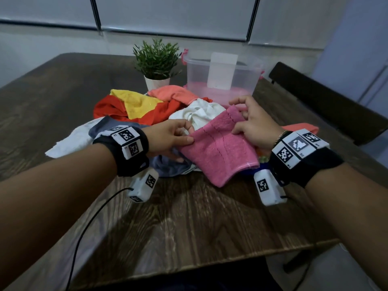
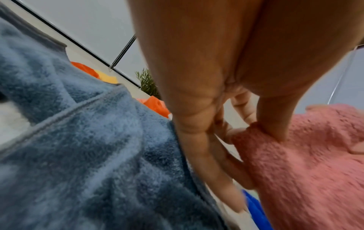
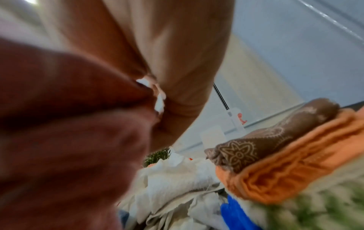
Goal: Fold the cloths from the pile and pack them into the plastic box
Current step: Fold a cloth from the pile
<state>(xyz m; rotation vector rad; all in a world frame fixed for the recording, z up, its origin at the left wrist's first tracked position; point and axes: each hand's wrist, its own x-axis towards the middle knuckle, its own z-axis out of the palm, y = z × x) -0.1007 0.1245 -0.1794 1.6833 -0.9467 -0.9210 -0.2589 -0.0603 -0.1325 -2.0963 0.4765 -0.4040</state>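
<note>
A pink towel (image 1: 222,150) hangs over the near side of the cloth pile (image 1: 147,108), held up between both hands. My left hand (image 1: 172,135) pinches its left edge between thumb and fingers; the left wrist view shows the thumb pressed into the pink towel (image 2: 307,155). My right hand (image 1: 249,122) grips the towel's far right corner, fingers curled over the edge. In the right wrist view the pink towel (image 3: 65,140) fills the left, blurred. The clear plastic box (image 1: 222,78) stands behind the pile, with something pink at its bottom.
A potted plant (image 1: 156,64) stands left of the box. A grey-blue towel (image 2: 88,147) lies under my left hand; white (image 1: 197,114), red, yellow and orange cloths are heaped behind. A dark chair (image 1: 327,101) is at the table's right. A brown patterned cloth (image 3: 265,140) lies on an orange one.
</note>
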